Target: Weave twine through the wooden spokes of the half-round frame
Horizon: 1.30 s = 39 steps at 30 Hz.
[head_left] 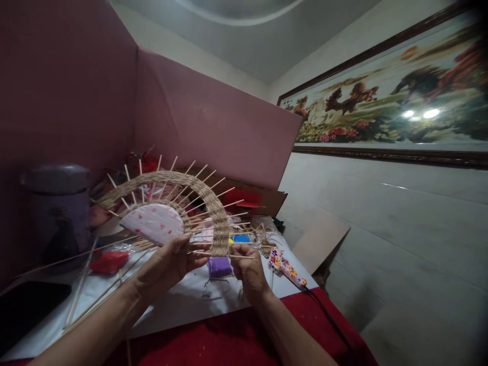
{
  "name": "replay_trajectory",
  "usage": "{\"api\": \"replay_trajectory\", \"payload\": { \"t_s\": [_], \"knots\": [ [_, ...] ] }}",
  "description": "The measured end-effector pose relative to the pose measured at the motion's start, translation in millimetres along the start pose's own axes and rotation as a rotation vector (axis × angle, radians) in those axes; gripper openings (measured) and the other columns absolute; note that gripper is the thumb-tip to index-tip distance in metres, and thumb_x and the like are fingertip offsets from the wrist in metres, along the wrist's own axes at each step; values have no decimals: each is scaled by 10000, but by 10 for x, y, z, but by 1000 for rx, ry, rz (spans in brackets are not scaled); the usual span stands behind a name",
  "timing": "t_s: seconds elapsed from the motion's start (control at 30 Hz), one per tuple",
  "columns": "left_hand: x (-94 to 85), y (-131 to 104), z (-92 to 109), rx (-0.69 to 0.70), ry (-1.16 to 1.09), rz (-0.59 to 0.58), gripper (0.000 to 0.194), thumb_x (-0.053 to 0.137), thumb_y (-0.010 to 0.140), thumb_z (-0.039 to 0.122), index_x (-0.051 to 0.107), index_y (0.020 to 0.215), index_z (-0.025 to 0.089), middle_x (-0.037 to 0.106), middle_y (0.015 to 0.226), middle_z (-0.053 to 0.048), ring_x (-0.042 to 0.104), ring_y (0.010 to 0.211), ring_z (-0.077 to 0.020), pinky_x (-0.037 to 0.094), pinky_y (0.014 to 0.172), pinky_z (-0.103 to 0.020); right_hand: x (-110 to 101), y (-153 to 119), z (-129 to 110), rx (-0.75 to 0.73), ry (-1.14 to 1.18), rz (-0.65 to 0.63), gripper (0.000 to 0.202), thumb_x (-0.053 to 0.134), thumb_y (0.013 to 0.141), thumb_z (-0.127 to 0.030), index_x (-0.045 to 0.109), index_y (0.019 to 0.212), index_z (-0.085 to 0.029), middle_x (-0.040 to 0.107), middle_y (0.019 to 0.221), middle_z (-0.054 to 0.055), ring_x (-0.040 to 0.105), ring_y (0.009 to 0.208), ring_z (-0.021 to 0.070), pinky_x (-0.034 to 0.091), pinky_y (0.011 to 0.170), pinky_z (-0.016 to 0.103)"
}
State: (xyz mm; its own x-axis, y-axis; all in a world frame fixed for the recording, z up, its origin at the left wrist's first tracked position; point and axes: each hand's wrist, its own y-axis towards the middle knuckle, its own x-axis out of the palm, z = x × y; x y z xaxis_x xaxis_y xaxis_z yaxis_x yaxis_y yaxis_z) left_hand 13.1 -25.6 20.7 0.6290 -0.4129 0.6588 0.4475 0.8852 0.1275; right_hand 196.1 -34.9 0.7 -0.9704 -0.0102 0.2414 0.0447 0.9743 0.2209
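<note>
Your left hand [168,264] pinches the woven fan frame [171,203] at its patterned paper centre, fingers closed on it. The frame is held above the bench [183,305], standing on edge, its arch curving upward and the skewer spokes radiating up and to the right. It looks light, stiff yet brittle, so hold the woven band, not the sticks. Your right hand [247,267] closes on the band's lower right end.

Woven fan [171,203] held above the table [183,305], left hand [168,264] at its centre, right hand [247,267] at its right end. Jar [59,208] far left; phone [26,307] before it. Glue gun [285,268] right of the hands. Cardboard screen [213,122] behind; picture [396,96] on right wall.
</note>
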Motion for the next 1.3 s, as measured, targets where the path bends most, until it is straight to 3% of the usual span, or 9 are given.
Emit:
{"api": "replay_trajectory", "payload": {
  "t_s": [0.2, 0.37, 0.63, 0.77, 1.0, 1.3],
  "knots": [
    [-9, 3, 2, -56, 26, 16, 267, 453, 847, 158, 696, 777, 73, 715, 836, -146, 679, 709, -194, 547, 646, -262, -36, 54, 47, -199, -79, 88, 286, 696, 652, -385, 533, 655, -150, 519, 544, -34, 445, 489, 81, 340, 482, 204],
    [5, -9, -3, -68, 35, 42, 275, 434, 852, 144, 689, 789, 64, 710, 870, -150, 680, 716, -195, 548, 629, -256, -58, 39, 75, -314, -201, 165, 248, 638, 729, -381, 567, 724, -144, 577, 632, -4, 508, 570, 107, 389, 543, 220],
    [16, -15, 13, -37, 19, 40, 303, 411, 853, 139, 695, 769, 75, 717, 844, -141, 683, 722, -199, 553, 648, -263, -25, -3, 115, -306, -257, 100, 265, 588, 773, -397, 597, 777, -132, 609, 665, 30, 564, 623, 145, 427, 575, 246],
    [-12, -16, 16, -27, 28, 51, 297, 408, 850, 130, 690, 779, 70, 716, 854, -143, 683, 716, -199, 554, 646, -267, -20, -28, 63, -351, -303, 115, 245, 549, 810, -383, 590, 790, -142, 594, 673, 14, 552, 636, 135, 420, 584, 236],
    [-62, 40, 24, 21, 25, 133, 235, 433, 829, 114, 645, 731, 87, 712, 827, -163, 686, 700, -212, 552, 621, -278, -76, -100, -43, -542, -407, 305, 202, 510, 843, -359, 530, 771, -171, 503, 621, -30, 455, 562, 98, 359, 517, 204],
    [-49, 24, 55, -18, 52, 146, 220, 430, 828, 110, 630, 739, 84, 711, 780, -158, 681, 634, -199, 542, 524, -249, -143, -31, -39, -624, -479, 273, 161, 432, 886, -305, 515, 815, -186, 465, 616, -40, 449, 563, 104, 365, 553, 221]
  ]
}}
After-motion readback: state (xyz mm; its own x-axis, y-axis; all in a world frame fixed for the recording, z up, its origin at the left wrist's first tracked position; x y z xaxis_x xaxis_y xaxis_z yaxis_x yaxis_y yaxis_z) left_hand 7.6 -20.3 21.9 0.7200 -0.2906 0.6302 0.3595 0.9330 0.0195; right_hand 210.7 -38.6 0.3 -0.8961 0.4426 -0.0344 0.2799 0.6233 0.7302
